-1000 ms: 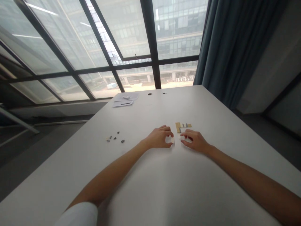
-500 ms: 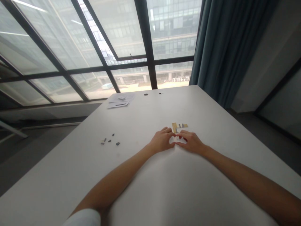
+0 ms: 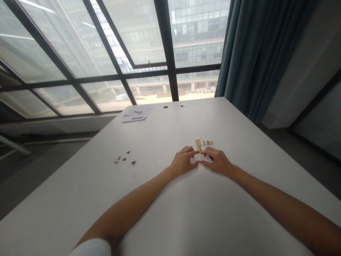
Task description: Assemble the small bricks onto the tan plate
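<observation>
Pinching: my left hand (image 3: 183, 163) and right hand (image 3: 217, 160) meet fingertip to fingertip on the counter (image 3: 239, 128), contents hidden | tan-grey brick assembly (image 3: 203, 143) just beyond, partly built | loose pieces (image 3: 124, 159) far left, unused.

Whatever the left hand (image 3: 184, 162) and right hand (image 3: 217, 160) pinch between them is hidden — too small.

A white table (image 3: 239, 117) runs toward a far wall of tall windows (image 3: 138, 39) with dark frames, giving pale daylight. A grey-blue curtain (image 3: 261, 53) hangs at the right, beside a light wall (image 3: 314, 67); dark floor (image 3: 39, 167) lies left.
</observation>
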Demonstrator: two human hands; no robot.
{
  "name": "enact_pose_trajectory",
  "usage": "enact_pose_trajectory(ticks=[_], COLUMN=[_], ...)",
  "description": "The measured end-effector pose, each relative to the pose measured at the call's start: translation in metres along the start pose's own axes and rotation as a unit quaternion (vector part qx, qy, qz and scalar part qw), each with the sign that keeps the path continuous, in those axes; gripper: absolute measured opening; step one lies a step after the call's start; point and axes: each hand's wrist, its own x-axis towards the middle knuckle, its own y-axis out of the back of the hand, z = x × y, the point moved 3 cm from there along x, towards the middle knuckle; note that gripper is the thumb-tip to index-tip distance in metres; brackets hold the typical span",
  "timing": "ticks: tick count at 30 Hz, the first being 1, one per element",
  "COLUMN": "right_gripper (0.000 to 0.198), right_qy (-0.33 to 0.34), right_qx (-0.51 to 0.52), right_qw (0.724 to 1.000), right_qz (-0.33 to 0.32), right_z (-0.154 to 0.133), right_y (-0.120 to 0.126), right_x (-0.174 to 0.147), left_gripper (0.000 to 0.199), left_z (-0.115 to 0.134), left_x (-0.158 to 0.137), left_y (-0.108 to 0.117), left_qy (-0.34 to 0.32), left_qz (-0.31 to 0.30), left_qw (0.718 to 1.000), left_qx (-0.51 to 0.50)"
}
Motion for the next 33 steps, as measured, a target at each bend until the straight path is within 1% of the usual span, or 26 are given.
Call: enact_pose_trajectory(ticks=[9,12,16,22,25,28,30,33], right_gripper=[0.022,0.025,0.024,0.021,0.02,0.023,0.024,0.023], right_qy=[-0.001,0.003,0.01,0.0,-0.024,-0.073,-0.106,-0.14], right_qx=[0.019,0.017,0.008,0.009,0.011,-0.005,-0.023,-0.056], right_qw=[1.0,1.0,1.0,1.0,1.0,0.997,0.994,0.988], right_qz=[0.004,0.003,-0.005,-0.007,0.008,0.023,0.016,-0.017], right_z=[-0.002,-0.004,-0.005,-0.005,0.002,0.012,0.017,0.022], right_y=[0.002,0.003,0.003,0.001,0.003,0.005,0.006,0.005], right_x=[0.001,0.002,0.002,0.002,0.003,0.005,0.005,0.005], left_gripper=[0.029,0.028,0.027,0.028,0.032,0.03,0.025,0.021], left_z=[-0.005,-0.005,-0.005,-0.006,-0.011,-0.019,-0.024,-0.028], left_x=[-0.002,-0.002,-0.003,-0.004,-0.003,-0.002,-0.002,-0.002], left_y=[-0.001,-0.001,-0.001,-0.003,-0.005,-0.007,-0.01,-0.014], left_qy=[-0.002,0.002,-0.015,-0.017,0.004,0.043,0.072,0.106], left_qz=[0.031,0.029,0.022,0.036,0.043,0.048,0.047,0.032], left_qw=[0.999,0.999,1.0,0.999,0.998,0.997,0.995,0.993], left_qx=[-0.029,-0.029,-0.011,-0.023,-0.039,-0.044,-0.042,-0.039])
